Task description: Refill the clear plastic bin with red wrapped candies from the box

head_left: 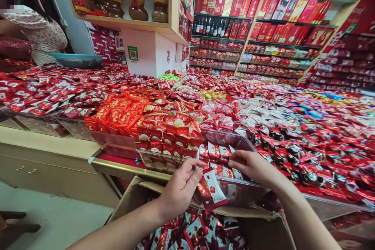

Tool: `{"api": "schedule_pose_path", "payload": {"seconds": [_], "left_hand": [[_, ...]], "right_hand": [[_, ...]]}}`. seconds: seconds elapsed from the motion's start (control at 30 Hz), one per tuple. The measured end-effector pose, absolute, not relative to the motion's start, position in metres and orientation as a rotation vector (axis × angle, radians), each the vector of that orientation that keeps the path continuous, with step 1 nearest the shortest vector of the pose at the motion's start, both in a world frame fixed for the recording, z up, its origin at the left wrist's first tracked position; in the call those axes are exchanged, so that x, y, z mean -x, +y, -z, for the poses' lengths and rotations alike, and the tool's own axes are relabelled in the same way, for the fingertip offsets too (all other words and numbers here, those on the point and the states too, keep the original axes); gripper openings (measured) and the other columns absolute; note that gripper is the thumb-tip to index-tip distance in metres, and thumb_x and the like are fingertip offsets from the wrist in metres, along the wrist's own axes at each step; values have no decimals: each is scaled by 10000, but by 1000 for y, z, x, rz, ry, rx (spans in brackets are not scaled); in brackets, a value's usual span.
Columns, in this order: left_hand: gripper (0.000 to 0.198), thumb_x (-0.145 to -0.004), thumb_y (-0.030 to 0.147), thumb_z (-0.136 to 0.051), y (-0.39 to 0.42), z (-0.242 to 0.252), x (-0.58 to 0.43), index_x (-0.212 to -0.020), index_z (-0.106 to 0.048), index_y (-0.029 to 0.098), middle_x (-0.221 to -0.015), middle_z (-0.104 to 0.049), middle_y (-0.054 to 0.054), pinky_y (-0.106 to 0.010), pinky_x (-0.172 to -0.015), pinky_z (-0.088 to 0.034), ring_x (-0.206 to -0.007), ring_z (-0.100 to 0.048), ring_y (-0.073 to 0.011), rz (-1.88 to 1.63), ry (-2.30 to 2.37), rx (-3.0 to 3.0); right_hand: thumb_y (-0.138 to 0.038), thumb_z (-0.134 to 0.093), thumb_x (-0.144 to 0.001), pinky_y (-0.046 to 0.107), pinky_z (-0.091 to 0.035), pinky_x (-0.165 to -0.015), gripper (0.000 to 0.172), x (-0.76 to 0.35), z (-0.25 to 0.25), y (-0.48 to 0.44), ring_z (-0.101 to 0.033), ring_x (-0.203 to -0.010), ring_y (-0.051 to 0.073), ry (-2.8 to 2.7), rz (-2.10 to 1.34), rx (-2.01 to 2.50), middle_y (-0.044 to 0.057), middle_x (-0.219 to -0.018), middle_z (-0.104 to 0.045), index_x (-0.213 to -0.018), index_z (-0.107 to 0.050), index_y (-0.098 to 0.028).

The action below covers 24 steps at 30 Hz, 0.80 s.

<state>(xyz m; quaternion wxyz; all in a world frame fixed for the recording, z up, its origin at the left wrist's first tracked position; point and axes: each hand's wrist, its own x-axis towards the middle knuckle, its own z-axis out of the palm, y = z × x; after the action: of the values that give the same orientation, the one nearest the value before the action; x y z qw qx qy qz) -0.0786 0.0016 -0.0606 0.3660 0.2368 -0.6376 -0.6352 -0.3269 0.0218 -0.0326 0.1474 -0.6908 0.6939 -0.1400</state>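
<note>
My left hand (183, 187) is closed on the corner of a red and white candy packet (211, 189), which hangs tilted above an open cardboard box (263, 213). Inside the box lie many loose packets (196, 230) of the same look. Over a clear plastic bin (240, 181), my right hand (249, 166) has its fingertips pressed together at the edge of a row of red and white packets (218, 151) standing in the bin. Whether it grips one of them is hard to make out.
Red durian packets (175, 131) fill the neighbouring bin on the left, with orange-red packets (120, 113) beyond. Dark red candies (316, 160) spread to the right. A person (43, 35) stands at the far left near a blue basin (77, 60). Shelves hold bottles and boxes.
</note>
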Motion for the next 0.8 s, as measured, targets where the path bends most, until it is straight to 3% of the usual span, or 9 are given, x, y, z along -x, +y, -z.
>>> {"api": "schedule_pose_path", "payload": {"seconds": [0.3, 0.47, 0.63, 0.8], "left_hand": [[278, -851, 437, -460, 0, 62, 77, -996, -454, 200, -558, -496, 68, -140, -378, -368, -385, -443, -44, 1639, -1534, -620], [354, -862, 430, -447, -2, 60, 75, -1139, -409, 212, -505, -512, 75, -127, -335, -357, -359, -490, -62, 1489, -1416, -648], [420, -852, 368, -493, 1, 58, 76, -1225, -407, 195, -833, -650, -19, -187, -564, -531, -576, -574, -78, 1476, -1405, -612], [433, -841, 368, -501, 1, 49, 83, -1232, -468, 185, -1041, -645, -63, -211, -579, -555, -664, -610, -106, 1465, -1425, -623]], "right_hand": [[-446, -459, -793, 255, -373, -546, 293, 321, 26, 25, -530, -595, 155, 2022, 490, 1939, 26, -688, -635, -801, -608, -194], [-433, -462, -786, 254, -372, -532, 283, 318, 25, 26, -520, -585, 152, 2030, 525, 1931, 24, -670, -628, -790, -608, -190], [-444, -443, -808, 260, -380, -533, 296, 319, 25, 25, -516, -569, 151, 2010, 616, 1950, 13, -638, -613, -760, -596, -195], [-534, -381, -838, 286, -450, -619, 415, 317, 22, 33, -579, -675, 181, 1819, 1071, 1860, 47, -716, -631, -774, -600, -187]]}}
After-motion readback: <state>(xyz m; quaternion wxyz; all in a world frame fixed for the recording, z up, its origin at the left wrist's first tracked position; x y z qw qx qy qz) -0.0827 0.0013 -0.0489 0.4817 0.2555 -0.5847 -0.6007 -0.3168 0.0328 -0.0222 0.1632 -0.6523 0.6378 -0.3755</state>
